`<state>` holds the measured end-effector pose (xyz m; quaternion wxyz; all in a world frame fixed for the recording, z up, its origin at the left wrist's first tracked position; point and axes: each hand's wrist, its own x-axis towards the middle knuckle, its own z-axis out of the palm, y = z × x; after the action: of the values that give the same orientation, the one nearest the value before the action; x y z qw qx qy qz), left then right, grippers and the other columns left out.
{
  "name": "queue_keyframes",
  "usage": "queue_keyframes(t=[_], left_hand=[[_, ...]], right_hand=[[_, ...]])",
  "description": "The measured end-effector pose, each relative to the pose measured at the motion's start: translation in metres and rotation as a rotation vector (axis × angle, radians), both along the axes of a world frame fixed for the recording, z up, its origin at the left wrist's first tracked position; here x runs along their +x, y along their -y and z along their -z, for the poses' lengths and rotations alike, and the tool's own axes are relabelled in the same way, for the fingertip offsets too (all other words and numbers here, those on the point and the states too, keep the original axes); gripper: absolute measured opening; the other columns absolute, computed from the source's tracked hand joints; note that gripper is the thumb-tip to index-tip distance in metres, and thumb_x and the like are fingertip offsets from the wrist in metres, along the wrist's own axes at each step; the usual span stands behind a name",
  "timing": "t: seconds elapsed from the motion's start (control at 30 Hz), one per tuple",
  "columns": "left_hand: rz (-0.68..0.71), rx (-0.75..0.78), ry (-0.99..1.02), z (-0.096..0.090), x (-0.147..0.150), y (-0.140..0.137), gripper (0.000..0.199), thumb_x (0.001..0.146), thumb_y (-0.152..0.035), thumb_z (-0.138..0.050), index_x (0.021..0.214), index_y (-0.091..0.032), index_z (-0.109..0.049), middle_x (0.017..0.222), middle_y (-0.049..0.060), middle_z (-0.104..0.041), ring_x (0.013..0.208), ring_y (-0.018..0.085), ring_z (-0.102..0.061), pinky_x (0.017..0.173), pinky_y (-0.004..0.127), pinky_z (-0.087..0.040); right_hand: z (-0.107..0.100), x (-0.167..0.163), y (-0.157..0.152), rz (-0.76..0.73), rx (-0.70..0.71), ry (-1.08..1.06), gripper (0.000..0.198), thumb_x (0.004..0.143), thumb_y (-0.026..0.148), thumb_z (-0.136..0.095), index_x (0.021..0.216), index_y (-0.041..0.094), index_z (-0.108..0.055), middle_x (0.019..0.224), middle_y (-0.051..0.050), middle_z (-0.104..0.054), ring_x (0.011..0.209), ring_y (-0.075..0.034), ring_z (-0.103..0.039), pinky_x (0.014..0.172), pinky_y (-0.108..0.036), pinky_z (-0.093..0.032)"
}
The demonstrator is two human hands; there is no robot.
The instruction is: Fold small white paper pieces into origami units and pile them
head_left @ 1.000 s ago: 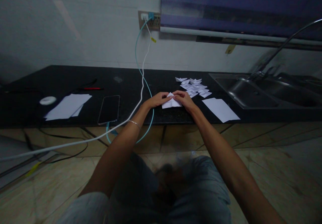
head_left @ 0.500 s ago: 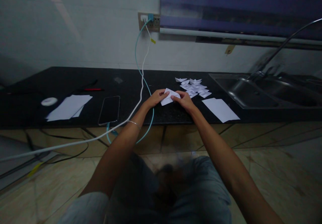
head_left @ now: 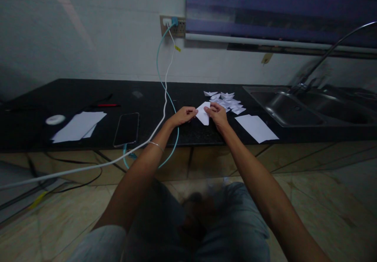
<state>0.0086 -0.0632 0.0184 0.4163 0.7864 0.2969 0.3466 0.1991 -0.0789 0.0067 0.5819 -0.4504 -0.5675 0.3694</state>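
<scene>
Over the dark counter (head_left: 191, 137), white folded paper (head_left: 202, 116) shows slanting edges.

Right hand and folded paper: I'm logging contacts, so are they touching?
Touching: the head view shows the right hand holding the folded paper, thumb laid over its face.

I can read no words, brands or numbers. The yellow tag (head_left: 177, 48) on the white cable (head_left: 70, 172) is too small for me to tell whether it bears print, and the phone (head_left: 126, 129) on the counter (head_left: 149, 95) shows me only a dark screen.
</scene>
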Motion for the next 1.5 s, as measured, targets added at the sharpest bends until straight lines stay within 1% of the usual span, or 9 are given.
queue_keyframes(t=[0.07,0.17,0.33,0.5,0.8,0.93,1.1,1.33,1.5], left_hand=[[0.06,0.003,-0.077,-0.002,-0.001,0.003,0.043,0.084,-0.053,-0.049,0.065,-0.014,-0.052,0.058,-0.002,-0.045,0.052,0.008,-0.038,0.05,0.022,-0.028],[0.096,0.003,-0.145,-0.003,-0.003,0.004,0.044,0.084,-0.053,-0.049,0.063,-0.014,-0.053,0.056,-0.002,-0.044,0.05,0.008,-0.036,0.05,0.022,-0.025],[0.075,0.055,-0.168,0.0,-0.001,0.001,0.045,0.084,-0.054,-0.047,0.06,-0.015,-0.048,0.056,-0.003,-0.04,0.051,0.008,-0.033,0.05,0.023,-0.023],[0.066,0.061,-0.165,-0.002,-0.002,0.002,0.045,0.084,-0.054,-0.045,0.061,-0.016,-0.047,0.057,-0.003,-0.039,0.052,0.009,-0.032,0.051,0.023,-0.023],[0.069,0.046,-0.142,-0.002,-0.002,0.002,0.047,0.084,-0.056,-0.045,0.062,-0.015,-0.049,0.057,-0.003,-0.039,0.052,0.009,-0.033,0.051,0.023,-0.024],[0.039,0.047,-0.137,-0.002,-0.002,0.001,0.049,0.084,-0.057,-0.045,0.061,-0.014,-0.05,0.056,-0.002,-0.04,0.052,0.009,-0.034,0.051,0.023,-0.024],[0.089,-0.006,-0.117,-0.004,-0.004,0.002,0.048,0.082,-0.057,-0.048,0.058,-0.015,-0.048,0.055,-0.003,-0.04,0.051,0.009,-0.033,0.051,0.023,-0.024],[0.083,-0.204,-0.041,-0.003,-0.005,-0.001,0.035,0.072,-0.039,-0.059,0.05,-0.016,-0.046,0.047,-0.005,-0.037,0.044,0.007,-0.029,0.048,0.024,-0.019],[0.074,-0.239,0.012,-0.004,-0.004,0.001,0.032,0.07,-0.035,-0.06,0.05,-0.015,-0.047,0.047,-0.005,-0.038,0.043,0.006,-0.029,0.047,0.023,-0.018]], right_hand=[[0.0,0.0,0.0,0.048,0.013,0.016,0.05,0.066,0.046,-0.07,0.106,0.019,-0.061,0.065,0.003,-0.059,0.058,-0.013,-0.052,0.057,-0.026,-0.044],[-0.001,-0.001,0.002,0.003,0.07,0.087,0.055,0.07,0.046,-0.068,0.117,0.019,-0.06,0.069,0.001,-0.061,0.063,-0.014,-0.055,0.059,-0.027,-0.045],[-0.002,-0.002,0.005,-0.031,0.162,0.16,0.058,0.074,0.049,-0.066,0.124,0.021,-0.058,0.1,-0.008,-0.068,0.092,-0.023,-0.061,0.079,-0.037,-0.05],[-0.003,-0.003,0.006,-0.025,0.265,0.218,0.052,0.078,0.048,-0.063,0.123,0.021,-0.06,0.124,-0.009,-0.061,0.112,-0.025,-0.056,0.101,-0.043,-0.041],[-0.004,-0.005,0.012,-0.027,0.265,0.314,0.055,0.083,0.048,-0.058,0.132,0.024,-0.051,0.137,-0.008,-0.051,0.124,-0.026,-0.047,0.102,-0.044,-0.041],[-0.006,-0.006,0.015,-0.019,0.297,0.306,0.051,0.084,0.044,-0.056,0.131,0.025,-0.05,0.132,-0.009,-0.054,0.119,-0.025,-0.051,0.101,-0.042,-0.041],[-0.007,-0.005,0.016,-0.005,0.315,0.335,0.033,0.084,0.037,-0.054,0.113,0.022,-0.059,0.118,-0.009,-0.06,0.109,-0.023,-0.054,0.099,-0.039,-0.04],[-0.002,-0.005,0.011,0.042,0.253,0.324,0.026,0.079,0.033,-0.057,0.103,0.022,-0.056,0.099,-0.005,-0.059,0.089,-0.02,-0.054,0.083,-0.033,-0.044],[0.0,-0.005,0.009,0.042,0.257,0.297,0.024,0.077,0.031,-0.059,0.099,0.023,-0.054,0.093,-0.003,-0.057,0.085,-0.018,-0.053,0.078,-0.031,-0.044]])
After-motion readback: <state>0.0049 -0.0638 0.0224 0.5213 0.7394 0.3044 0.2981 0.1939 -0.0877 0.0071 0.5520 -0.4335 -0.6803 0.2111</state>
